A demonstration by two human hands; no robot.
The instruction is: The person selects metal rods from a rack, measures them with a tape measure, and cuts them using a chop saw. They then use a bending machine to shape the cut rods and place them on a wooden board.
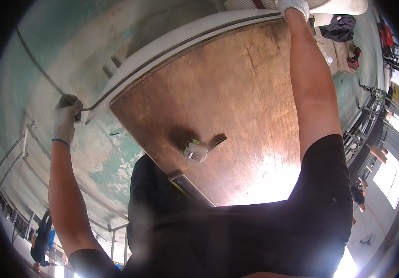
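Note:
My left hand (68,113), in a pale glove with a blue cuff, is closed around a thin dark flexible strip (39,65). The strip runs from the upper left through my fingers to the near-left corner of a white curved panel edge (162,41), and a dark line continues along that edge. Far off at the top, my right hand (296,4), also gloved, rests at the other end of this edge; its fingers are mostly cut off by the frame. Between my arms lies a worn brown wooden board (236,92).
A clear roll of tape (196,152) and a small dark curved piece (218,141) are on the board. A metal bar (191,189) lies at its near edge. Metal frames (25,139) stand at left. Dark cloth (339,28) and a red tool (354,59) sit at upper right. Other people are farther off.

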